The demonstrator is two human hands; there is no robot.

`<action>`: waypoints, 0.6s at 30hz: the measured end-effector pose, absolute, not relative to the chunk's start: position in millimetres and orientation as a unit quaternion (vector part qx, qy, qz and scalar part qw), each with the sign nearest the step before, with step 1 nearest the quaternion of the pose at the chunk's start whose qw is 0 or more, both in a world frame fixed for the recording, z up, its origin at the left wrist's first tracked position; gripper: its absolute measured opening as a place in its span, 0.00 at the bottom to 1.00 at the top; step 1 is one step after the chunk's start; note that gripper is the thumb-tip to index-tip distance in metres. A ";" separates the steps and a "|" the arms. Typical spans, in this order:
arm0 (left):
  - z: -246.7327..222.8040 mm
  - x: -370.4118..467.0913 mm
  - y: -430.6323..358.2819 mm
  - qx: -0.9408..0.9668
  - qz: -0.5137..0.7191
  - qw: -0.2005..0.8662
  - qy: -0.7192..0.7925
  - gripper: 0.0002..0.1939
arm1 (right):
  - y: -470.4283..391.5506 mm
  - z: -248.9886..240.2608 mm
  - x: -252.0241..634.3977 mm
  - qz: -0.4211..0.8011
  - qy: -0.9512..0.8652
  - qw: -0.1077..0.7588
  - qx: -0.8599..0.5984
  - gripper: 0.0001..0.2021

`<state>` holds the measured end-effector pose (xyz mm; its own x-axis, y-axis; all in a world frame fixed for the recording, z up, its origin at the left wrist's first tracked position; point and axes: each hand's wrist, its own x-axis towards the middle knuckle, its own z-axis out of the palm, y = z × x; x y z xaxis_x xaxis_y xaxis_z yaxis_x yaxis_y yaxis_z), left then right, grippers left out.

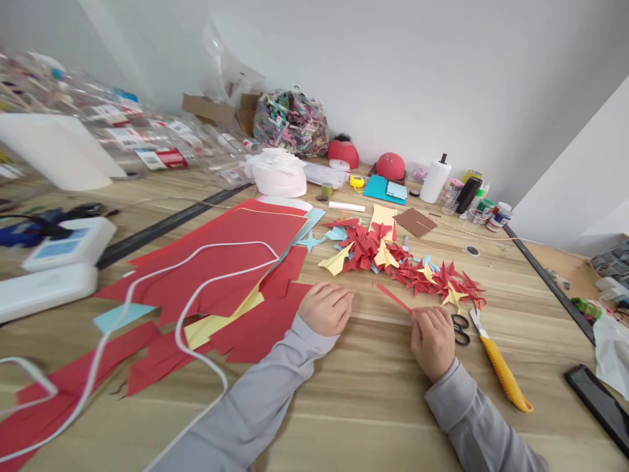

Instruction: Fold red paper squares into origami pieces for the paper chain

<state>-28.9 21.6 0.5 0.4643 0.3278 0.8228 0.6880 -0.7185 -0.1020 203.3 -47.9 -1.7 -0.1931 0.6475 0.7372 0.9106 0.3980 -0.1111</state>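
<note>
A thin red paper strip (pixel 393 297) runs up and left from my right hand (pixel 433 339), whose fingers are closed on its near end. My left hand (pixel 326 308) is curled near the edge of the red paper sheets (pixel 221 262); whether its fingers hold anything is hidden. Beyond both hands lies a heap of folded red paper stars (pixel 366 249), mixed with yellow and light blue folded pieces. Just right of my right hand are the black scissor handles (pixel 460 329) and a yellow-handled cutter (pixel 504 373).
A white cable (pixel 184 314) loops over the papers at left. A black phone (pixel 599 406) lies at the right edge. Farther back stand a white bottle (pixel 435 181), paint jars, red pincushions (pixel 390 166) and a bag of colourful bits (pixel 291 121).
</note>
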 end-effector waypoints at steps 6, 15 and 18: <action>3.9 5.8 -4.4 -0.856 -0.439 0.160 -0.221 0.08 | -48.6 -5.8 190.0 -0.157 -0.815 0.328 -0.451 0.09; -4.3 18.5 -10.7 -0.857 -0.455 0.130 -0.203 0.12 | -50.5 -4.3 181.9 -0.147 -0.821 0.343 -0.432 0.07; -3.4 16.5 -9.5 -0.861 -0.446 0.130 -0.208 0.11 | -50.6 -5.2 183.1 -0.143 -0.826 0.335 -0.430 0.08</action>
<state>16.5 -9.5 -3.4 0.5150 0.2417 0.8224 0.4746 -0.8794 -0.0387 183.1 -50.6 -5.2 -0.4060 0.6153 0.6757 0.8062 0.5893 -0.0522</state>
